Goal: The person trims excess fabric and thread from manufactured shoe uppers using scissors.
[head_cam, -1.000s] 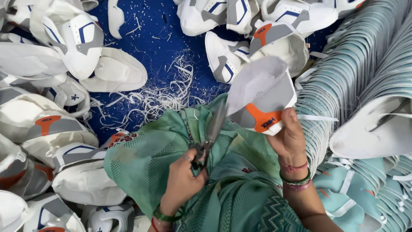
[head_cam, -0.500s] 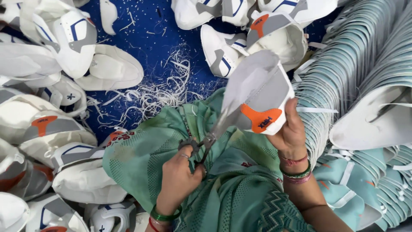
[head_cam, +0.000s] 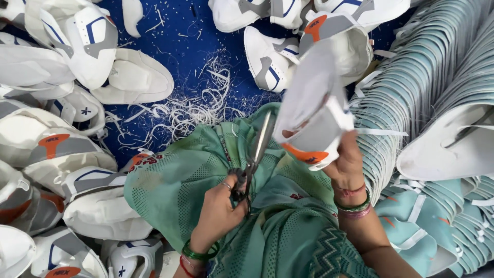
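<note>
My left hand grips the handles of a pair of scissors, whose blades point up toward the piece in my other hand. My right hand holds up a white shoe upper with grey and orange patches; it is blurred by motion. The scissor blades meet the left edge of that upper. Both hands rest above my lap, which is covered in green patterned cloth.
White shoe uppers with blue, grey and orange trim are piled at the left and along the top. A stack of teal and white pieces fills the right. White trimmed strips lie on the blue floor sheet.
My right hand has turned and lifted the shoe upper, which is now blurred. The scissors have shifted slightly right along its edge.
</note>
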